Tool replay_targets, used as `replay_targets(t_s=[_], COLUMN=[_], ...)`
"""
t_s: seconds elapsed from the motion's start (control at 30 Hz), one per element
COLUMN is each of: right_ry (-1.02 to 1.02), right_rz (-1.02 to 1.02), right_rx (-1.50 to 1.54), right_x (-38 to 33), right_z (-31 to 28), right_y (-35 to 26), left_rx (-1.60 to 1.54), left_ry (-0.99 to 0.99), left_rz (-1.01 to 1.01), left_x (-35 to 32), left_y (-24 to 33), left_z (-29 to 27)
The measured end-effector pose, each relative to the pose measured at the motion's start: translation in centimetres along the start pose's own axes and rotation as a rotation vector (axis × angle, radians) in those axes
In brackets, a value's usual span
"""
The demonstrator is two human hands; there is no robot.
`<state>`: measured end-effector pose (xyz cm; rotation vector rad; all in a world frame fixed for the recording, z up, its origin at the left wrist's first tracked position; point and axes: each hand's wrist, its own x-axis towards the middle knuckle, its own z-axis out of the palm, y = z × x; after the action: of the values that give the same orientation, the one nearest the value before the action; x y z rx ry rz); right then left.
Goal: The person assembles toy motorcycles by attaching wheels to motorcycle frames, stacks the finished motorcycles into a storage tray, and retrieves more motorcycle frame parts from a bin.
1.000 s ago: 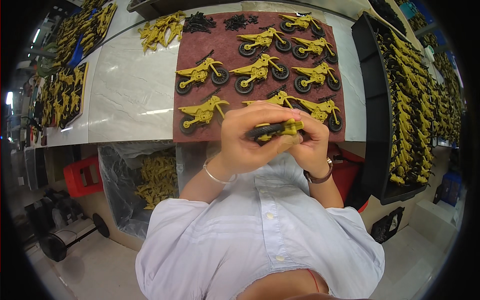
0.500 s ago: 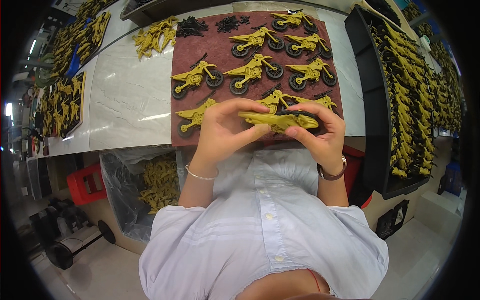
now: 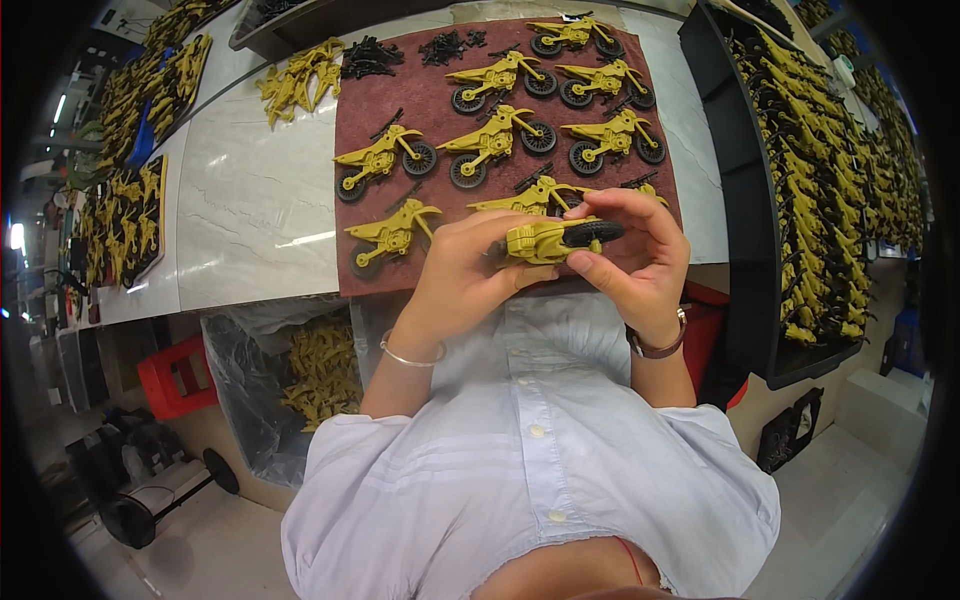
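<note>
Toy motorcycle (image 3: 550, 240), yellow with a black wheel at its right end, is being held just above the near edge of the brown mat (image 3: 400, 100). The left hand (image 3: 465, 280) is closing its fingers around the body, while the right hand (image 3: 635, 260) is pinching the wheel end. Only one wheel is showing on it, so it looks partly assembled. Farther out, finished motorcycles (image 3: 495, 140) are lying in rows on the mat, and on the counter (image 3: 250, 200) at far left, bare yellow frames (image 3: 295, 80) and black parts (image 3: 370, 58) are waiting.

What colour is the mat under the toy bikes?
Dark reddish brown mat, clearest in the head view.
</note>
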<state>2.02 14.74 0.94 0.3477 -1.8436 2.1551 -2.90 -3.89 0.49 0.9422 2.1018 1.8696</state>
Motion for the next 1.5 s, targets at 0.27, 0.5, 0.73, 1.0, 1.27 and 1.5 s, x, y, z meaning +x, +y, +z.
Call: replay_targets(t_s=[0.27, 0.5, 0.73, 1.0, 1.27, 1.5], right_ry=[-0.002, -0.054, -0.049, -0.064, 0.321, 0.291], right_rz=[-0.101, -0.088, 0.040, 0.008, 0.072, 0.319], right_rx=[-0.130, -0.023, 0.064, -0.069, -1.042, -0.861], right_x=[0.1, 0.1, 0.3, -0.2, -1.0, -2.1], right_z=[-0.1, -0.6, -0.4, -2.1, -5.6, -8.0], right_y=[-0.2, 0.4, 0.3, 0.1, 1.0, 1.6], left_rx=[-0.197, -0.285, -0.282, -0.943, -1.249, -1.006], left_ry=[0.092, 0.099, 0.076, 0.084, 0.139, 0.271], left_rz=[0.014, 0.005, -0.016, -0.120, -0.255, -0.257], left_x=[-0.5, -0.8, -0.9, -0.8, -0.5, -0.4], left_y=[0.1, -0.2, -1.3, -3.1, -3.4, -3.3], left_z=[0.9, 1.1, 1.1, 1.1, 1.0, 0.0])
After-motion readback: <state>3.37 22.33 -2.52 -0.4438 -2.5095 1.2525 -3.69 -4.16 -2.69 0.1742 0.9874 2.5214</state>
